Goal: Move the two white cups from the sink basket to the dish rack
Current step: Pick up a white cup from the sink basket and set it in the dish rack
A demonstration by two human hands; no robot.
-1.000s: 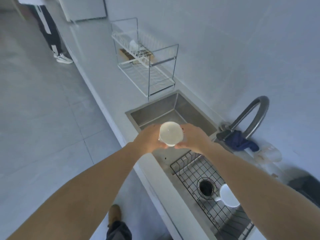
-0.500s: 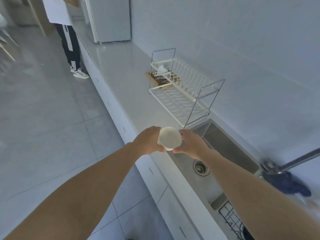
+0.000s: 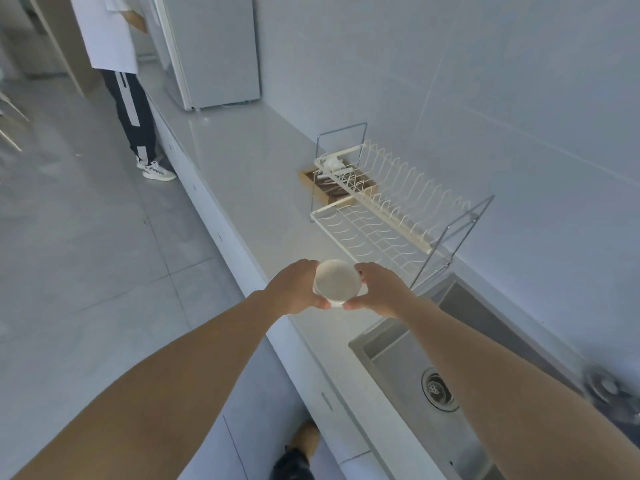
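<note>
A white cup (image 3: 336,282) is held upright between both hands, its open mouth facing me, above the counter's front edge. My left hand (image 3: 294,287) grips its left side and my right hand (image 3: 381,289) its right side. The two-tier white wire dish rack (image 3: 388,216) stands on the counter just beyond and to the right of the cup, near the wall. The sink basket and the second cup are out of view.
The steel sink (image 3: 433,368) with its drain lies at lower right, next to the rack. A wooden tray (image 3: 337,183) sits behind the rack. A person (image 3: 121,81) stands by the counter at far left, near a white fridge (image 3: 207,50).
The view swung left along the counter, away from the sink basket. Both hands carried the cup from over the sink toward the dish rack, which is now closer.
</note>
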